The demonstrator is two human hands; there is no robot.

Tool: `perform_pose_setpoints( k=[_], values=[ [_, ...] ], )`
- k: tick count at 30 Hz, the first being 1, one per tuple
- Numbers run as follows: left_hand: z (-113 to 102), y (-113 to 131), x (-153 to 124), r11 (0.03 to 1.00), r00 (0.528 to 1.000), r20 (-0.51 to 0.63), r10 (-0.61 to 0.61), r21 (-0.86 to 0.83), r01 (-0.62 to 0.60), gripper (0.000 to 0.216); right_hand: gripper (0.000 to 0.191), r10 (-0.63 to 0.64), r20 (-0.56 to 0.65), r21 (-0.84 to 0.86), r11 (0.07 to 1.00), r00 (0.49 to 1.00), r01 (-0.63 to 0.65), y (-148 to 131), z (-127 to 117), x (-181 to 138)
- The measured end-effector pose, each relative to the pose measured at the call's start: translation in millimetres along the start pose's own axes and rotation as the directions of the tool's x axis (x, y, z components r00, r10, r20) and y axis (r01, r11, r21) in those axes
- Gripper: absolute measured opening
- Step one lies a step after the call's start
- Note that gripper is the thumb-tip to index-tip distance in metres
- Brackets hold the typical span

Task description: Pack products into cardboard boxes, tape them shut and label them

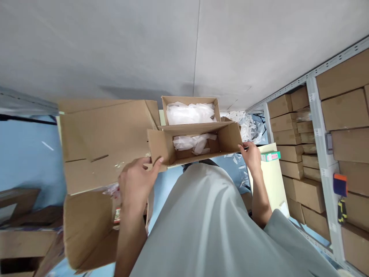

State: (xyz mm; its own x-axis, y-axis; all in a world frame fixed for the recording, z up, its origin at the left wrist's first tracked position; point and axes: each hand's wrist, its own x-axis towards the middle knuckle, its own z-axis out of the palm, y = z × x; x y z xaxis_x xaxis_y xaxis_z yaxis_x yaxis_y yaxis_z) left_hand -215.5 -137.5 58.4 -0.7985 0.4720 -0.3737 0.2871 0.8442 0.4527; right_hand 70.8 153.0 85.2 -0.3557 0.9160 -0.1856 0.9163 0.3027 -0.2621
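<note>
Between my two hands is an open cardboard box (227, 140), with a few crumpled white plastic packets (191, 143) lying inside. My left hand (140, 173) grips its left end flap, thumb on the near side and fingers behind. At the right end, my right hand (250, 156) pinches the corner of the box wall. Directly behind stands a second cardboard box (216, 111), filled with white plastic packets (190, 113). A large cardboard flap (106, 142) spreads out left of the held box, near my left hand.
A big open carton (86, 231) stands at lower left, with packaged items partly seen inside. Metal shelving (317, 134) stacked with cartons lines the right side. A green box (270, 156) lies on a pale tabletop (272, 181). White scraps (248, 125) are heaped behind it.
</note>
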Motion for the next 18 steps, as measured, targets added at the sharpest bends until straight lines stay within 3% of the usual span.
perform_pose_setpoints(
  k=[3, 9, 14, 18],
  values=[
    [0.7, 1.9, 2.4, 0.997, 0.997, 0.079, 0.019, 0.071, -0.025, 0.046, 0.027, 0.070, 0.045, -0.024, 0.997, 0.997, -0.069, -3.2, 5.9, -17.0],
    [-9.4, 16.2, -5.6, 0.967, 0.976, 0.053, 0.212, 0.130, -0.217, 0.045, 0.032, 0.141, -0.019, 0.028, 0.990, 0.990, -0.141, 20.1, -9.3, -63.9],
    [8.8, 68.0, -34.0, 0.882, 0.897, 0.077, 0.435, 0.164, -0.442, 0.041, 0.030, 0.255, -0.055, 0.062, 0.966, 0.965, -0.252, 83.2, -28.7, -110.4],
    [55.7, 129.4, -66.9, 0.759, 0.780, 0.178, 0.600, 0.183, -0.625, 0.037, 0.031, 0.398, -0.114, 0.142, 0.913, 0.910, -0.381, 162.8, -42.4, -163.7]
  ],
)
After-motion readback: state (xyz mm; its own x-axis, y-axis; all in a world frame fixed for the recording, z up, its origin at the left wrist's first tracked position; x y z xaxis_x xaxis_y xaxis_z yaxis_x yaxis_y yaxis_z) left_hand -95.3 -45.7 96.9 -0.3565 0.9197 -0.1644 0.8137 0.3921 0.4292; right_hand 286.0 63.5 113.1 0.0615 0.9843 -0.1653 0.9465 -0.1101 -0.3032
